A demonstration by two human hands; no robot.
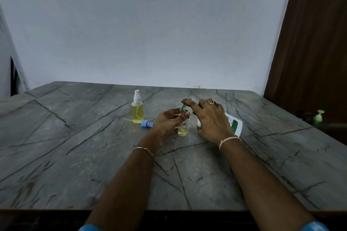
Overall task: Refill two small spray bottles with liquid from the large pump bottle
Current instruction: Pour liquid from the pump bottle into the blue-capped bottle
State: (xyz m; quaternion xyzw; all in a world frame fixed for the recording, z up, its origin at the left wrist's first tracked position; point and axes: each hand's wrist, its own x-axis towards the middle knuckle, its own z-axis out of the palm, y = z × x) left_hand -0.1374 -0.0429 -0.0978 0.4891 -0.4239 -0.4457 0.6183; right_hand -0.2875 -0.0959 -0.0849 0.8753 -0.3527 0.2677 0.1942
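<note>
Yellow liquid sits only at the bottom of the open spray bottle (182, 127), upright mid-tabletop (75, 155) and closer to the far edge. Left hand (167, 124) pinches it near the neck, thumb vs curled fingers. Pump bottle (235, 124) is just right of it and leans left, long axis right-to-left. Its green pump head (186, 102) is over the small bottle's mouth; next press depends on that alignment. Right hand (212, 120) wraps the pump bottle's upper part, index straight on the pump head, other fingers curled. Est: 2nd fill barely begun. Capped spray bottle (137, 112) stands full to the left, blue sprayer cap (147, 123) lying btwn them.
</note>
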